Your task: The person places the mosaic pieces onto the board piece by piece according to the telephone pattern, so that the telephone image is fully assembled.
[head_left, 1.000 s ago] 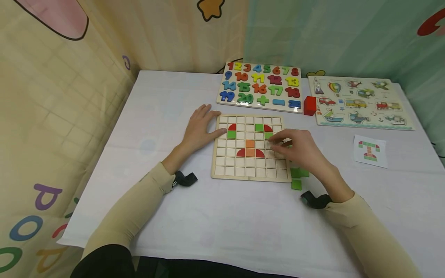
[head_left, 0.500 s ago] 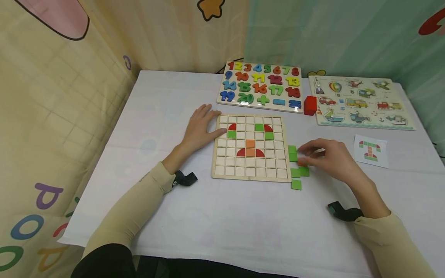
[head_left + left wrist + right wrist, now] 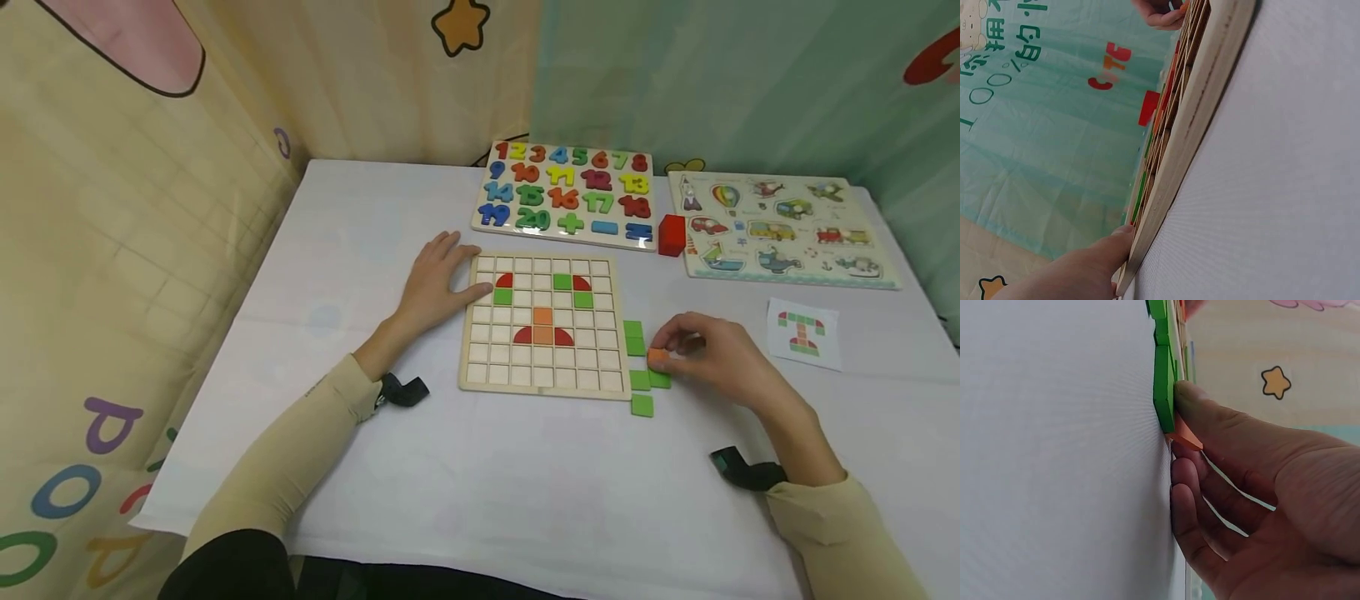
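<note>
A wooden grid board (image 3: 545,380) holds red quarter-round, green square and orange square pieces. My left hand (image 3: 435,287) lies at the board's upper left, fingers extended and thumb (image 3: 1113,247) on its edge. Right of the board, my right hand (image 3: 712,350) pinches an orange square (image 3: 657,357) between thumb and fingers. In the right wrist view the orange piece (image 3: 1186,434) is tilted beside a green piece (image 3: 1163,387), with the right hand's (image 3: 1241,469) thumb at them. Several green squares (image 3: 642,406) lie along the board's right side.
Behind the grid board stand a number puzzle board (image 3: 551,231) and, to its right, a vehicle puzzle board (image 3: 795,278), with a red block (image 3: 672,235) between them. A white card (image 3: 828,337) with a printed coloured pattern lies at the right.
My right hand has moved from over the board's right part to the loose pieces beside it and grips an orange square. The green square at the board's right is uncovered. My left hand stays put.
</note>
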Motion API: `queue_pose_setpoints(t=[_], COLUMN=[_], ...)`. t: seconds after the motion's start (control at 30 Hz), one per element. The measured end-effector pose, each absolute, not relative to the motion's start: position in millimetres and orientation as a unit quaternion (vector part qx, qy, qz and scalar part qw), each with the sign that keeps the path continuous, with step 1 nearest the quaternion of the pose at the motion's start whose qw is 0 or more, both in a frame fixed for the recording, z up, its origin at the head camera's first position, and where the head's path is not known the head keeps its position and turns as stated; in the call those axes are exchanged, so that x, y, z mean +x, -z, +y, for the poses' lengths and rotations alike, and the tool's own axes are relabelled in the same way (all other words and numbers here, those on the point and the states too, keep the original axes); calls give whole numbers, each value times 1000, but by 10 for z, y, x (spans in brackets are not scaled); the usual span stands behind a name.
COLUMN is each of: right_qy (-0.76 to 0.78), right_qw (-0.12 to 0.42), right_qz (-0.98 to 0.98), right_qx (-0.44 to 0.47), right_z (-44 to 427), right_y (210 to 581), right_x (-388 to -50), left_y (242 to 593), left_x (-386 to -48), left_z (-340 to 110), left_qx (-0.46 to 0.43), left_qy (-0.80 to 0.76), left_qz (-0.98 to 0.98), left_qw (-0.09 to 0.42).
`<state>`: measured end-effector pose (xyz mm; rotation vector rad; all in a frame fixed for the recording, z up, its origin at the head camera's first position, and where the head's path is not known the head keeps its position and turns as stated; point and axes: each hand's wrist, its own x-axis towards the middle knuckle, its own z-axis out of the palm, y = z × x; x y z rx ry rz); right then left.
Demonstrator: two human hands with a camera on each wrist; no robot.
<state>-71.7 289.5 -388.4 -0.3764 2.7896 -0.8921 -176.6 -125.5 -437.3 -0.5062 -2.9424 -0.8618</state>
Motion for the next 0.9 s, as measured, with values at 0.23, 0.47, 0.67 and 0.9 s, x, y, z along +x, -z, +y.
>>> queue_pose_setpoints(t=[0.23,0.47,0.67,0.9], right_qy=[289,292,308,351], right_qw=[99,130,101,68], right_qz=[941,935,938,927], right_qx=[-143,-152,-127,-112], right_z=[2927,2965,2857,2427], right_y=[3826,3713,3617,3514], right_x=[-754,-870,-1045,-1277], left_y=[4381,4403,4392,4392], left_x=[-1765,-1772,-1782,-1784], left_z=[-1239,-1236,-1234,-1241], left_qx=[-163,-166,-153,-149], left_qy=[275,270,285,313], left_qz=[-947,-948,-946,-938], left_qw=[19,20,21,23])
